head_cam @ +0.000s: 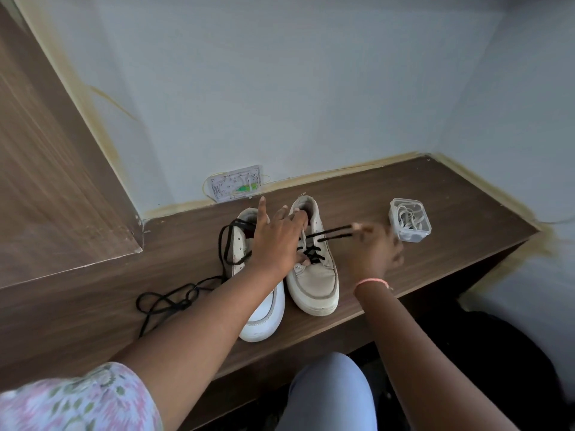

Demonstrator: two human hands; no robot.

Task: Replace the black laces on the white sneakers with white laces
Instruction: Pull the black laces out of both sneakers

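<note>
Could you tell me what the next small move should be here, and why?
Probably keep drawing the black lace out to the right with the right hand: it is still crossed through the lower eyelets of the right sneaker, which the left hand steadies.

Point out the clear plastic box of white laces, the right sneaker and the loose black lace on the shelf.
clear plastic box [427,229]: head view, right rim.
right sneaker [317,283]: head view, toe.
loose black lace [168,301]: head view, tangled middle.
</note>
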